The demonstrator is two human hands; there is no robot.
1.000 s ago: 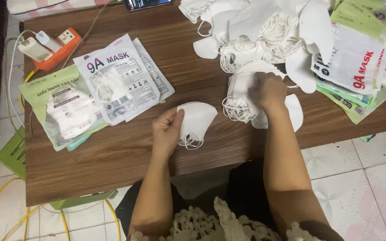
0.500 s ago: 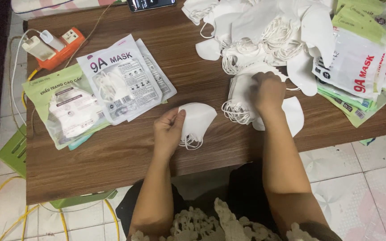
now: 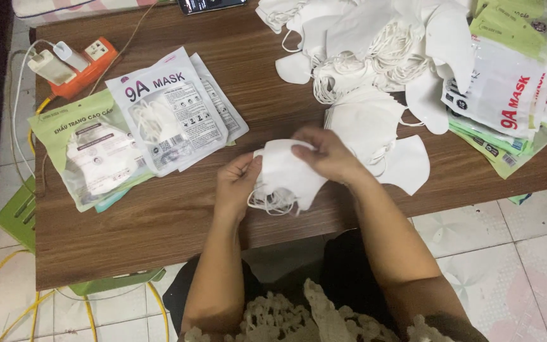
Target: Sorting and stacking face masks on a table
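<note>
While the folded white mask [image 3: 286, 171] is held just above the near edge of the worktop [image 3: 178, 215], it is pinched at its left edge by the left hand [image 3: 235, 183] and at its top by the right hand [image 3: 327, 155], both grips closed on it. Its ear loops [image 3: 273, 202] hang loose below and are best gathered in, clear of the stacked masks [image 3: 368, 123] just beside and the sealed packets [image 3: 159, 107] to the left.

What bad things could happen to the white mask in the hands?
The white mask is held by the left hand and right hand close to the table edge, so it might drop to the floor. Its ear loops dangle loose and could tangle. The nearby mask pile could slide over.
</note>
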